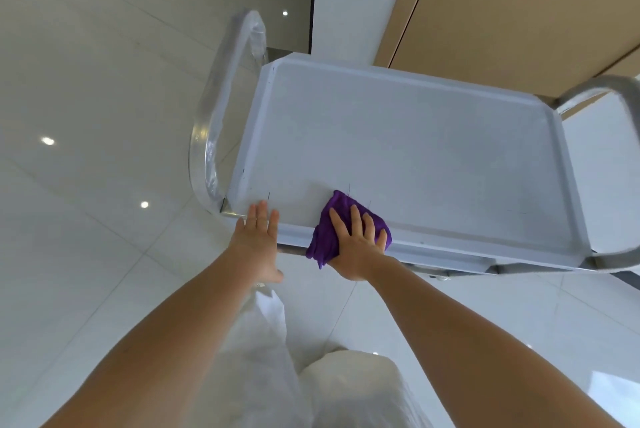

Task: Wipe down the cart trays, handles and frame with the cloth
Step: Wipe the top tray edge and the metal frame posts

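— Largest first: how far along with the cart's top tray (408,147)?

— Hard to judge. Pale grey, bare, no clear wet-versus-dry line anywhere. Seemingly busy at the near rim only, so likely early or mid-tray; far half and right side probably still to do.

— And the handles?

— Left handle (221,108) shiny, wrapped in what looks like clear film; right handle (623,115) only partly in view. Neither touched at present. Frame and any lower trays mostly hidden beneath, so impossible to call; presumably all left.

— Where's the cloth?

— Purple cloth (337,226), bunched, lying across the tray's near edge, part hanging over the rim.

— Grip on it?

— Right hand (356,244) flat on top, fingers spread and straight, pressing rather than clutching: a released grip. Left hand (258,237) just beside, apart from the cloth, also released, straight fingers resting on the rim near the left corner, seemingly steadying the cart.
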Demonstrator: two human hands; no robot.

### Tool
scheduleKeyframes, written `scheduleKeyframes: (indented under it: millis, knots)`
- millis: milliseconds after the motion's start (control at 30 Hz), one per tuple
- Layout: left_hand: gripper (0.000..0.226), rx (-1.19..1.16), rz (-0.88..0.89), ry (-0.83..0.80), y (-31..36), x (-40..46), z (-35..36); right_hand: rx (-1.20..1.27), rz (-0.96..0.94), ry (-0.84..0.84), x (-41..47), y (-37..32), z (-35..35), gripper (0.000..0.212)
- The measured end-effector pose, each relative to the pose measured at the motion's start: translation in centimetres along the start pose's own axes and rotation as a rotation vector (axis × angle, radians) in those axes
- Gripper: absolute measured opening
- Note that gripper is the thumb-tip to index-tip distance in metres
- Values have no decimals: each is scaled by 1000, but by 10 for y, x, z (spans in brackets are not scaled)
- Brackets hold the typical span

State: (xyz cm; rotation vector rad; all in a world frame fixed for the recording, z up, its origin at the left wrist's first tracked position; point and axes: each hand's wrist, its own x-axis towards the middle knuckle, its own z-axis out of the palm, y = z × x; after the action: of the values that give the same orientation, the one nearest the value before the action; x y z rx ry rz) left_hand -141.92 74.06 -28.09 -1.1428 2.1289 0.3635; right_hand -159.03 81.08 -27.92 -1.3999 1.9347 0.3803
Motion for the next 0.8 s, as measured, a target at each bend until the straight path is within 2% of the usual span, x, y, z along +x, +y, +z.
scheduleKeyframes:
  millis: [333, 567, 800]
  knots:
    - [119, 67, 212, -16, -48, 98, -94, 120, 140, 66, 79, -8, -73, 88]
    - [123, 179, 260, 7, -55, 153, -149, 198, 180, 121, 125, 1, -115, 88]
    - [124, 179, 305, -10, -54, 192, -180, 179, 190, 127, 153, 16, -139, 89]
